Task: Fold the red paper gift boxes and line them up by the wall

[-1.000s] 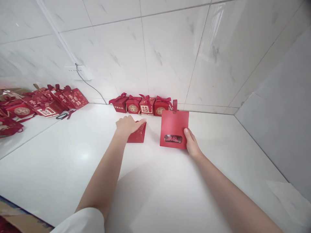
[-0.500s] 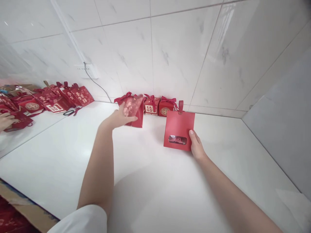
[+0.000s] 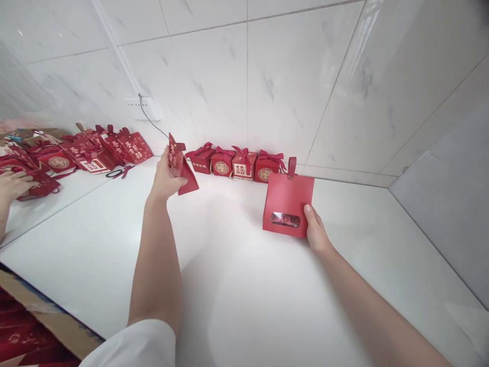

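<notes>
My left hand (image 3: 167, 176) grips a red gift box (image 3: 189, 179) with a floral print, seen nearly edge-on above the white tabletop, its sides tapering to the top. In my right hand (image 3: 316, 229) is a plain red gift box (image 3: 291, 196), held by its right edge. It has a ribbon loop on top and a small clear window near its base, with something dark pink inside. Behind the two stands a row of small red boxes with bows, one with a white double-happiness panel (image 3: 244, 164), against the wall.
At the left, red gift boxes (image 3: 97, 160) crowd the table, with scissors (image 3: 114, 173) beside them. Another person's hand (image 3: 13, 184) touches a red box there. A grey cable (image 3: 148, 118) hangs from the wall socket. A carton (image 3: 57, 323) of red items sits below the front-left edge.
My left hand has moved left with its floral box, turning it edge-on and uncovering more of the back row. The right hand keeps its box in about the same place; the view has shifted slightly.
</notes>
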Demonstrator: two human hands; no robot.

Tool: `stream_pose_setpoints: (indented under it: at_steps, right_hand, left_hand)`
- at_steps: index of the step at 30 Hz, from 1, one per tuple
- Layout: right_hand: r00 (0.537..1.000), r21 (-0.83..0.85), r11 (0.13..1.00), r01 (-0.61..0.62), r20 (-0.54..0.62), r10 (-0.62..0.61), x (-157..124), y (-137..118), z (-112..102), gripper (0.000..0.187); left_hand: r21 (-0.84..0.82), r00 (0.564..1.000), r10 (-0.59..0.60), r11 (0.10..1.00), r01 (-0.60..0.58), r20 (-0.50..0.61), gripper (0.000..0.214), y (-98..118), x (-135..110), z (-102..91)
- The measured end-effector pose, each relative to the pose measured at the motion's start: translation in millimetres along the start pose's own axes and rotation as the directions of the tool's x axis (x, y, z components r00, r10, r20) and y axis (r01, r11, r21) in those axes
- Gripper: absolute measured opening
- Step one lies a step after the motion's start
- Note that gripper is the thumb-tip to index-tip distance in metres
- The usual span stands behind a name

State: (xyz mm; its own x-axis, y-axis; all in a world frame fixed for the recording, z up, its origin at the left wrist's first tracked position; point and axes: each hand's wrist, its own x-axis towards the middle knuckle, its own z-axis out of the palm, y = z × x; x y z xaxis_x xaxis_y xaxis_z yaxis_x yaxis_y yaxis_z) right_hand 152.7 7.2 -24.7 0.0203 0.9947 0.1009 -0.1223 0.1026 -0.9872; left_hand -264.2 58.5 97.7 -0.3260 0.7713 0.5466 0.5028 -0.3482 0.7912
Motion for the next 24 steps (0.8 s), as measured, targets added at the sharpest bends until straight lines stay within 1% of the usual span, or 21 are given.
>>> stream_pose_setpoints:
  at_steps: [2, 4, 6, 8, 9, 11, 14, 15, 16, 17, 18, 20, 21, 22, 23, 24]
  right_hand:
    - [1.000, -0.002, 1.000, -0.005, 0.012, 0.005, -0.1, 0.4, -0.7, 0.053]
    - [1.000, -0.004, 1.000, -0.004, 0.014, 0.004, 0.3, 1.1, -1.1, 0.055]
    - [1.000, -0.008, 1.000, -0.001, 0.003, 0.001, 1.1, 1.7, -1.1, 0.056]
    - [1.000, -0.017, 1.000, 0.002, -0.016, -0.002, 1.8, 2.1, -0.6, 0.055]
    - [1.000, -0.021, 1.000, 0.005, -0.025, -0.006, 2.0, 2.1, -0.3, 0.055]
    - [0.999, -0.022, 1.000, 0.014, -0.035, -0.015, 2.1, 1.7, 0.4, 0.053]
    - [0.999, -0.014, 1.000, 0.017, -0.027, -0.017, 1.8, 0.6, 0.9, 0.054]
    - [1.000, -0.014, 1.000, 0.016, -0.026, -0.017, 1.7, 0.0, 1.0, 0.055]
    - [0.999, -0.016, 1.000, 0.017, -0.027, -0.018, 1.6, -0.5, 1.0, 0.055]
    - [0.999, -0.019, 1.000, 0.020, -0.029, -0.021, 1.5, -1.1, 1.0, 0.056]
    - [0.999, -0.020, 0.999, 0.025, -0.029, -0.026, 1.4, -1.7, 1.1, 0.056]
    - [0.999, -0.017, 0.999, 0.029, -0.024, -0.030, 1.1, -2.7, 1.3, 0.055]
    - [0.999, -0.014, 1.000, 0.028, -0.021, -0.028, 1.0, -3.1, 1.4, 0.055]
    - [0.999, -0.012, 1.000, 0.026, -0.020, -0.027, 1.0, -3.4, 1.6, 0.055]
    - [0.999, -0.011, 1.000, 0.027, -0.021, -0.027, 1.0, -3.5, 1.8, 0.055]
    - [0.999, -0.011, 0.999, 0.030, -0.025, -0.030, 1.0, -3.5, 2.0, 0.054]
  left_hand:
    - [0.021, 0.999, -0.036, 0.999, 0.035, 0.017, 0.101, -14.2, -6.2, 6.3]
    - [0.002, 0.997, -0.069, 0.998, 0.069, -0.029, 0.099, -30.9, -16.1, 17.4]
    - [0.007, 0.982, -0.181, 0.983, 0.182, -0.058, 0.093, -48.5, -26.3, 29.1]
    - [0.036, 0.940, -0.330, 0.942, 0.334, -0.081, 0.075, -64.3, -33.4, 36.9]
    - [0.053, 0.918, -0.384, 0.919, 0.390, -0.101, 0.063, -70.6, -35.4, 38.7]
    - [0.069, 0.890, -0.425, 0.895, 0.440, -0.164, 0.045, -79.1, -36.9, 39.3]
    - [0.059, 0.866, -0.401, 0.898, 0.437, -0.298, 0.038, -80.7, -38.4, 39.0]
    - [0.056, 0.864, -0.379, 0.906, 0.419, -0.333, 0.037, -78.8, -39.8, 39.9]
    - [0.054, 0.874, -0.337, 0.924, 0.379, -0.350, 0.038, -76.3, -41.8, 41.5]
    - [0.053, 0.898, -0.276, 0.949, 0.312, -0.343, 0.039, -73.5, -44.1, 43.6]
    - [0.053, 0.929, -0.203, 0.972, 0.230, -0.310, 0.042, -70.8, -46.5, 45.8]
    - [0.068, 0.979, -0.078, 0.993, 0.092, -0.190, 0.058, -67.1, -50.4, 49.7]
    - [0.087, 0.989, -0.068, 0.993, 0.079, -0.129, 0.067, -66.6, -51.4, 51.0]
    - [0.105, 0.989, -0.114, 0.987, 0.124, -0.096, 0.071, -67.1, -51.3, 51.7]
    - [0.114, 0.977, -0.190, 0.973, 0.201, -0.099, 0.070, -68.3, -50.4, 51.8]
    - [0.107, 0.953, -0.272, 0.952, 0.287, -0.130, 0.064, -70.2, -48.4, 51.4]
